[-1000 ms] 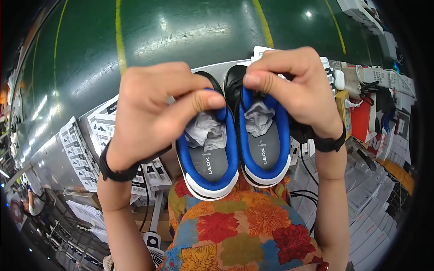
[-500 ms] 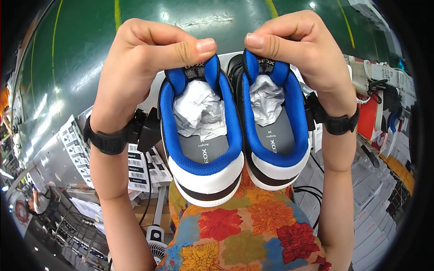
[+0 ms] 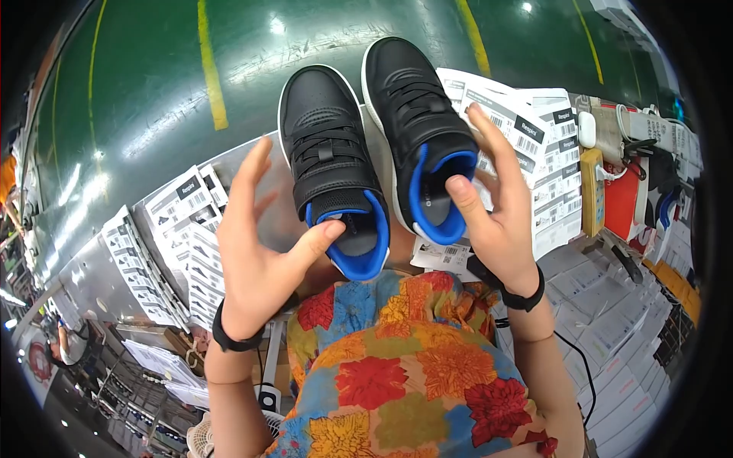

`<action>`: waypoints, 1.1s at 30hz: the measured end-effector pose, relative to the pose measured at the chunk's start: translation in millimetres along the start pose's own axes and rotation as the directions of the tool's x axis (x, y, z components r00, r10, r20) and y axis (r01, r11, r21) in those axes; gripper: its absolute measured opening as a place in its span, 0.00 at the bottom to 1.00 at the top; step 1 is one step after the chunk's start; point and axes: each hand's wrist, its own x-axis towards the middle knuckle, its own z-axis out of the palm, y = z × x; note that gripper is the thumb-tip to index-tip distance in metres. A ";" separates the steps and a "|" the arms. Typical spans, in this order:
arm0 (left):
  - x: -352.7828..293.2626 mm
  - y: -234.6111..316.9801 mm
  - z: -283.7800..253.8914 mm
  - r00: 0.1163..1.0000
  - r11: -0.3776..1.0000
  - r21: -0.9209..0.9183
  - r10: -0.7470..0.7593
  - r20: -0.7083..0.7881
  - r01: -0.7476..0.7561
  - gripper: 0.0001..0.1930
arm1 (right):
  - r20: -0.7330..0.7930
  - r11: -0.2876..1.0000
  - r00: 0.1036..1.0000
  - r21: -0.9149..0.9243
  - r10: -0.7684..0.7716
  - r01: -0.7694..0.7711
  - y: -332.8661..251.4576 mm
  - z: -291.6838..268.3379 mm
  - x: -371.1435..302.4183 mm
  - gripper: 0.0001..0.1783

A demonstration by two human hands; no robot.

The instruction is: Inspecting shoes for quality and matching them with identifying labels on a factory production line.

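Observation:
A pair of black sneakers with blue lining and white sole edges is in front of me, toes pointing away. My left hand (image 3: 263,244) is beside the left sneaker (image 3: 321,130), fingers spread, its thumb at the tongue and collar. Around the heel of the right sneaker (image 3: 412,91) is my right hand (image 3: 496,206), its fingers apart and its thumb at the blue collar. Whether either thumb touches its shoe, I cannot tell. Grey insoles show inside both openings. Each wrist wears a black strap.
Sheets of barcode labels (image 3: 553,183) lie right of the shoes, and more label sheets (image 3: 183,206) lie on the left. A yellow power strip (image 3: 592,191) and a red box (image 3: 620,200) stand at the right. Beyond is a green surface (image 3: 153,84) with yellow lines.
Both hands have let go of the sneakers' tongues and come back nearer to me. The sneakers have moved away and tipped, so their black uppers now show. The crumpled paper is no longer plainly visible.

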 end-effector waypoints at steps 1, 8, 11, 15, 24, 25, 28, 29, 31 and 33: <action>0.2 -3.0 2.3 1.000 1.000 0.018 0.003 0.005 -0.003 0.39 | 0.050 0.957 0.978 0.200 0.203 -0.208 1.9 3.7 -5.9 0.28; 15.1 17.2 2.4 0.941 0.840 -0.453 -0.179 0.286 0.297 0.39 | 0.284 0.698 0.887 0.548 0.364 -0.461 -5.8 -11.2 -5.0 0.36; 16.2 27.2 -8.8 0.928 0.811 -0.487 -0.173 0.331 0.325 0.39 | 0.263 0.627 0.870 0.610 0.416 -0.484 -18.0 -20.6 -5.1 0.38; 13.3 38.8 -13.2 0.926 0.754 -0.566 -0.146 0.349 0.332 0.40 | 0.177 0.612 0.893 0.672 0.413 -0.416 -34.1 -28.1 -8.2 0.44; 11.9 51.4 -19.1 0.966 0.851 -0.474 -0.134 0.219 0.225 0.42 | 0.170 0.518 0.871 0.746 0.461 -0.419 -50.2 -28.3 -8.6 0.50; 11.5 51.5 -20.1 0.973 0.859 -0.473 -0.114 0.200 0.197 0.42 | 0.173 0.515 0.870 0.746 0.461 -0.422 -50.4 -27.8 -8.8 0.50; 10.7 52.5 -21.9 0.980 0.879 -0.444 -0.110 0.165 0.174 0.43 | 0.168 0.486 0.871 0.773 0.462 -0.408 -49.5 -27.7 -10.4 0.48; 11.1 53.1 -22.2 0.978 0.881 -0.438 -0.112 0.175 0.179 0.43 | 0.166 0.484 0.876 0.779 0.453 -0.398 -48.6 -28.5 -11.3 0.45; 12.2 54.6 -21.2 0.993 0.858 -0.502 -0.070 0.093 0.108 0.42 | 0.152 0.490 0.883 0.784 0.444 -0.381 -46.6 -33.2 -13.5 0.42; 14.2 55.9 -18.4 1.000 0.774 -0.632 -0.015 0.021 0.024 0.38 | 0.233 0.432 0.843 0.774 0.484 -0.462 -45.5 -39.6 -16.2 0.40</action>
